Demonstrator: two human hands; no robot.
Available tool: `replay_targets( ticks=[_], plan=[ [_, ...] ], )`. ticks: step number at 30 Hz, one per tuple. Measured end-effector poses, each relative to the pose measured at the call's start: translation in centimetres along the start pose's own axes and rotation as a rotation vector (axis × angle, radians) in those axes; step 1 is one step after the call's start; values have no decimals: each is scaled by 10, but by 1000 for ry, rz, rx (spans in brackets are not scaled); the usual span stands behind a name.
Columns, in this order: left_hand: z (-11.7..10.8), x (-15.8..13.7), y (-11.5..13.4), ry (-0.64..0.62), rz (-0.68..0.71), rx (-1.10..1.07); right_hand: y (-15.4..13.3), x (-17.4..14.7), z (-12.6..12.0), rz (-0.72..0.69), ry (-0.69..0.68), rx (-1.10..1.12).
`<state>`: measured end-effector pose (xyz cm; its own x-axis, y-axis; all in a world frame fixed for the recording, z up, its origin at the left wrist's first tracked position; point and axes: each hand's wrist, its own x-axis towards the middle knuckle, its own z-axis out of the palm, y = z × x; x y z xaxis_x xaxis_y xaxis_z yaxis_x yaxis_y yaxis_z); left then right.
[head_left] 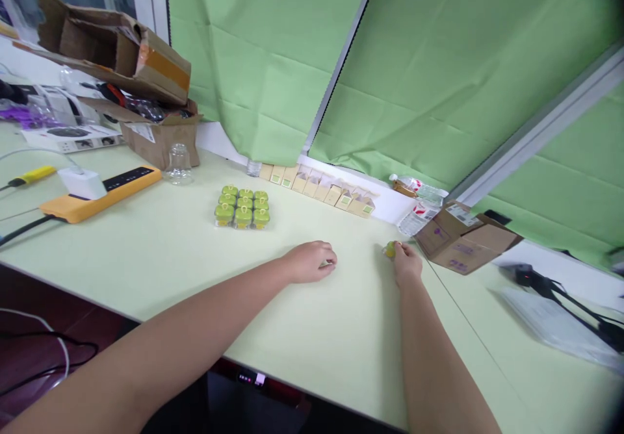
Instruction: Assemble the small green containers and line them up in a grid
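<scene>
My right hand (pixel 407 265) is closed on a small clear jar with a green lid (pixel 389 249), low over the right part of the table. Its fingers cover part of the jar. Over the middle of the table is my left hand (pixel 312 262), fingers loosely curled, with a small gap between thumb and fingers and nothing visible held. To the left of it, several matching green-lidded jars (pixel 244 208) stand close together in a square block on the pale table (pixel 302 330).
Small beige cartons (pixel 319 187) line the back edge below green curtains (pixel 263 63). At left are an orange power strip (pixel 124 187), a clear glass jar (pixel 179 164) and cardboard boxes (pixel 163 138). Plastic bottles (pixel 419 216) and a carton (pixel 463 236) stand right.
</scene>
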<state>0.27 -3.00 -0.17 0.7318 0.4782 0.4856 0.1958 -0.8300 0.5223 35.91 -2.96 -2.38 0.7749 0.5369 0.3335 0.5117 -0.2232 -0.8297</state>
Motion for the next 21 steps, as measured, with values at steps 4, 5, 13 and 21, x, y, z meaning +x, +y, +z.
replay_targets(
  ticks=[4, 5, 13, 21],
  plan=[
    [-11, -1, -11, 163, -128, -46, -41, -39, -2, 13, -132, 19],
    [-12, -1, -12, 206, -165, -59, -57, -55, -2, -2, -224, 22],
    [-17, -9, -7, 122, -206, -294, -157, -171, 30, -308, -1004, 150],
    [-20, -4, -10, 151, -236, -162, -134, -173, 45, -108, -904, 480]
  ],
)
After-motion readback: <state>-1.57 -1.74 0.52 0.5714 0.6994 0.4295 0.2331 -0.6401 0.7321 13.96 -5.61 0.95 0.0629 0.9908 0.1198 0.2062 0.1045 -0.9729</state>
